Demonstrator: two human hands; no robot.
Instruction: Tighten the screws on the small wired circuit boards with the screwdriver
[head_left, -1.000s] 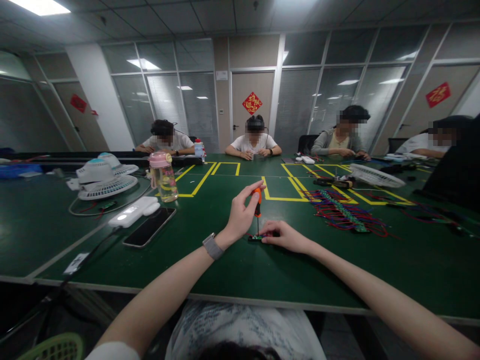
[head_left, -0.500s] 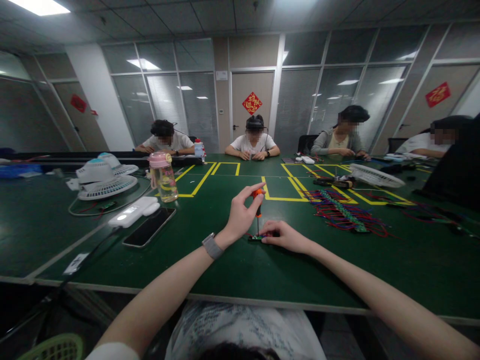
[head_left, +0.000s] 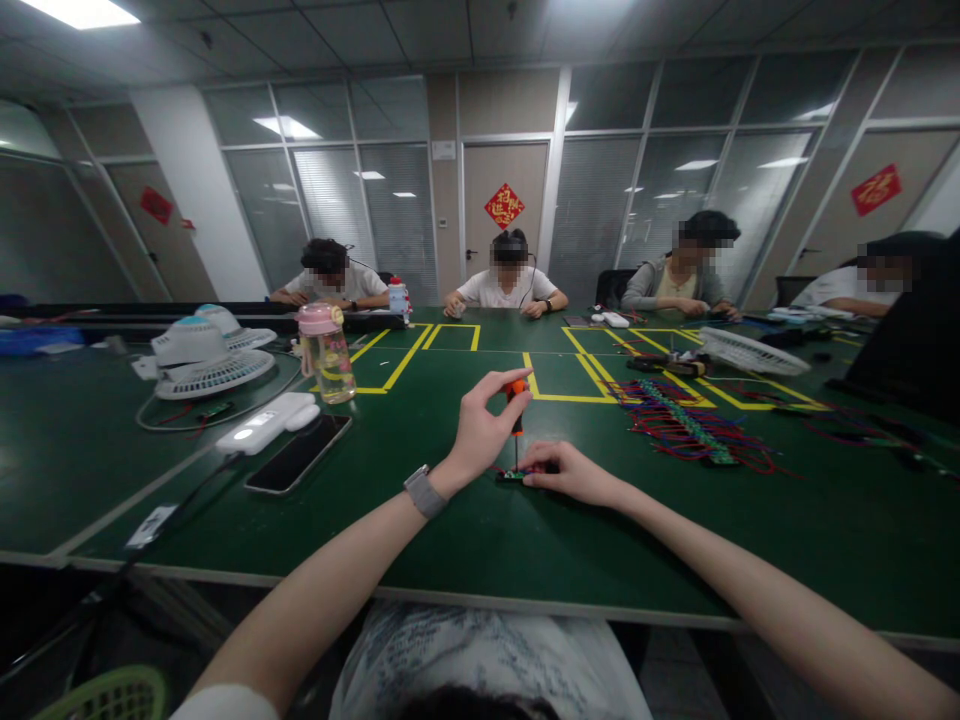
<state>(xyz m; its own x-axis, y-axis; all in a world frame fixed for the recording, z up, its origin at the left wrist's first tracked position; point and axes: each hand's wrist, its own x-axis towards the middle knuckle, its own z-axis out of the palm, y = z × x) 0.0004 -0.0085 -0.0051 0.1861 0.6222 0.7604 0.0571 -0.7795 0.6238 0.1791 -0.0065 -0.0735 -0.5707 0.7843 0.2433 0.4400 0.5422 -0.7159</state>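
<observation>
Presently: left hand (head_left: 480, 435) pinches the light screwdriver (head_left: 516, 402) at its orange handle; right hand (head_left: 568, 470) fingers (head_left: 541, 455) pin the small, likely fragile board (head_left: 512, 476) (edge hold).

No legible text; red door plaque (head_left: 504, 206) bears unreadable gold characters.

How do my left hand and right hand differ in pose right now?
The left hand is raised, pinching the orange screwdriver upright by its handle; the right hand lies low on the green table, holding the small part. The left wrist wears a watch; the right wrist is bare. Both meet at that part.
</observation>
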